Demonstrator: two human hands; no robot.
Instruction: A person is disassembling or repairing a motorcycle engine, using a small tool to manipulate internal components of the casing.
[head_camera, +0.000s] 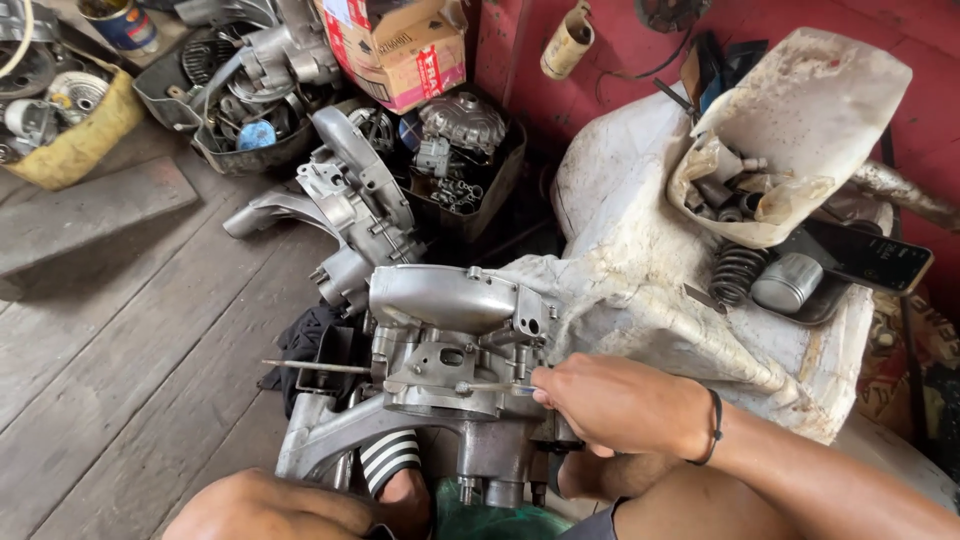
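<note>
One hand shows clearly at work — the right hand (620, 402), knuckles up, fingers curled tight around the handle of a screwdriver (495, 387). Its thin shaft runs level to the left, and the tip meets a small fastener on the front face of a grey metal engine casing (450, 340). A dark band circles the wrist, and the forearm stretches back toward the lower right corner of the view.

Below that wrist, part of another hand, probably the left hand (600, 470), sits tucked against the lower right side of the casing; its fingers are hidden, so whether it grips anything cannot be told. A bare knee fills the bottom left edge, and a black-and-white striped cloth (388, 458) lies just under the casing.

One long thin rod (315, 367) sticks out level from the casing's left side. The casing rests on a wooden plank floor (120, 350), partly on a dark rag (310, 350) and against a stained white tarp (640, 270) to its right.

Farther out — one second casing half (350, 200) stands behind, beside a dark tub of loose parts (460, 160). On the tarp sit one white cut container holding bolts (790, 130), one coil spring (738, 270), one short metal cylinder (787, 283) and one dark phone (880, 255). One cardboard box (400, 45) stands at the top, and one yellow tub of parts (70, 120) at the far left.
</note>
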